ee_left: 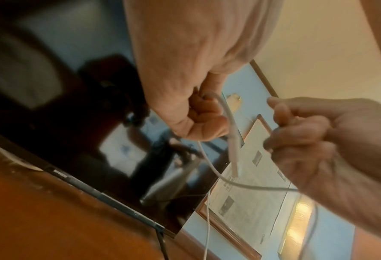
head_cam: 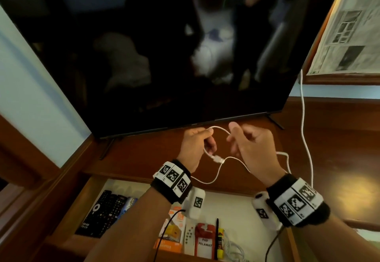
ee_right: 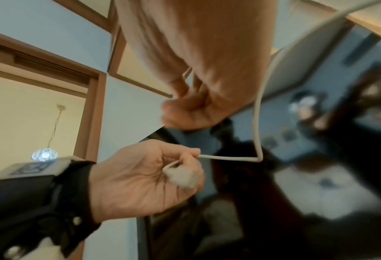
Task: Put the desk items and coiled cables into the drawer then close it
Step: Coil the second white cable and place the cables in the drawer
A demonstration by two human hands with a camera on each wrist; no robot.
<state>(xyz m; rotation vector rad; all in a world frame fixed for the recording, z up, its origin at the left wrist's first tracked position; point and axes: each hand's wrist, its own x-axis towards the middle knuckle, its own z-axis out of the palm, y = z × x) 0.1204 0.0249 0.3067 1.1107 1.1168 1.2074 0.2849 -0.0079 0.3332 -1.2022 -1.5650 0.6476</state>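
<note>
Open wooden drawer [head_cam: 67, 210], nearest, pulled out from the desk front. Contents, left to right: two black button remote controls [head_cam: 102, 212] side by side; orange retail packet [head_cam: 171, 231]; slim white remote [head_cam: 189, 239]; red-clipped tag printed "PAS PELAWAT" [head_cam: 204, 241]; black pen [head_cam: 217, 239]; yellow-capped glue stick [head_cam: 221, 243]; loose coil of white cable [head_cam: 234, 249] at the near right.

Left hand [head_cam: 195, 144], above the brown wooden desk [head_cam: 144, 155] just beyond the drawer: fingers curled round a thin white charging cable [head_cam: 220, 129], its white plug end [head_cam: 279, 160] hanging below the fist. Grip closed on the cable.

Right hand [head_cam: 248, 144], just right of the left: fingers curled, pinching the same cable; grip narrow, holding it. A short arc of cable bridges the two hands; the rest trails right and runs up the far wall.

Large black flat-screen television [head_cam: 164, 56], standing on the far desk.

Wooden-framed newspaper print [head_cam: 349, 25], far right wall.
</note>
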